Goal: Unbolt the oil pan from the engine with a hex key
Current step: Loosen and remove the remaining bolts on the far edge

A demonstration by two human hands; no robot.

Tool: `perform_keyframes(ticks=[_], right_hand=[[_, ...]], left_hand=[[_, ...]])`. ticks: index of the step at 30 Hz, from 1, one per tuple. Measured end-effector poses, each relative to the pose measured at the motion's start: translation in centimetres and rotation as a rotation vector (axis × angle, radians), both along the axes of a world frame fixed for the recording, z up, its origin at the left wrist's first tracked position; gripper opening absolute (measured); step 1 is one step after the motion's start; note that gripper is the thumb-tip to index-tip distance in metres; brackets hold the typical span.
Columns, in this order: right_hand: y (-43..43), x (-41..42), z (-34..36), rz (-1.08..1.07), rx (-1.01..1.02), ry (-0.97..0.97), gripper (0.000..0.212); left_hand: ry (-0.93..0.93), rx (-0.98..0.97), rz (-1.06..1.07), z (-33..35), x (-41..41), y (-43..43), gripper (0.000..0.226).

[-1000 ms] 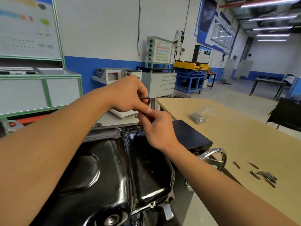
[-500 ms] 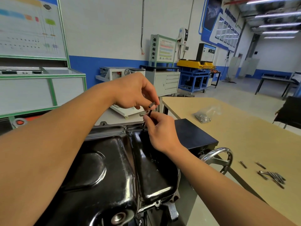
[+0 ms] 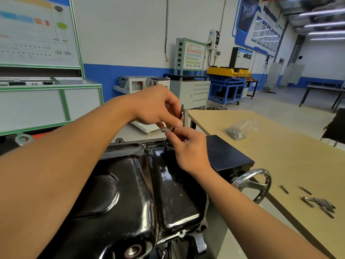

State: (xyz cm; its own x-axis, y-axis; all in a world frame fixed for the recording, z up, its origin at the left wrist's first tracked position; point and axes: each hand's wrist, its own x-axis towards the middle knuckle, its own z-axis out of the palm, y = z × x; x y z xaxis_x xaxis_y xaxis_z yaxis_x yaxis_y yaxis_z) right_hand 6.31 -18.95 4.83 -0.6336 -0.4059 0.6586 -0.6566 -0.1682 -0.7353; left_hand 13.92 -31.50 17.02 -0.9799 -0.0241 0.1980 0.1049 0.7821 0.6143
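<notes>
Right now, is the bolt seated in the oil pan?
No: the bolt is clear of the oil pan, held between left hand and right hand above it.

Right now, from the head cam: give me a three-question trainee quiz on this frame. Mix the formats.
1. True or false: the right hand pinches a bolt that is free of the oil pan.
2. Where is the hex key? A) in the left hand B) on the floor C) in a drawer
3. Fill in: the loose bolts lie on the wooden ____.

Key: 1 true; 2 A; 3 table.
</notes>
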Motion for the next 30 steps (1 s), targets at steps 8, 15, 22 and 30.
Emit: perform_keyframes(ticks=[8,15,22,30], right_hand=[[0.1,-0.2,-0.2,0.117,0.096,0.126,0.018],[0.0,-0.1,-0.1,0.065,0.008,-0.033,0.024],[0.2,-0.3,-0.3,0.018,-0.023,-0.054,0.020],[0.0,-0.2,-0.5,0.010,0.098,0.105,0.012]], left_hand=[[-0.227,0.115,-0.055,-0.7,0.0,-2.1,0.023],[-0.103,0.002,0.012,-1.0,-0.9,-1.2,0.008],[-0.034,0.014,0.027,-1.3,-1.3,-1.0,0.016],[-0.108,0.060,-0.024,-0.6,-0.7,-2.0,0.015]])
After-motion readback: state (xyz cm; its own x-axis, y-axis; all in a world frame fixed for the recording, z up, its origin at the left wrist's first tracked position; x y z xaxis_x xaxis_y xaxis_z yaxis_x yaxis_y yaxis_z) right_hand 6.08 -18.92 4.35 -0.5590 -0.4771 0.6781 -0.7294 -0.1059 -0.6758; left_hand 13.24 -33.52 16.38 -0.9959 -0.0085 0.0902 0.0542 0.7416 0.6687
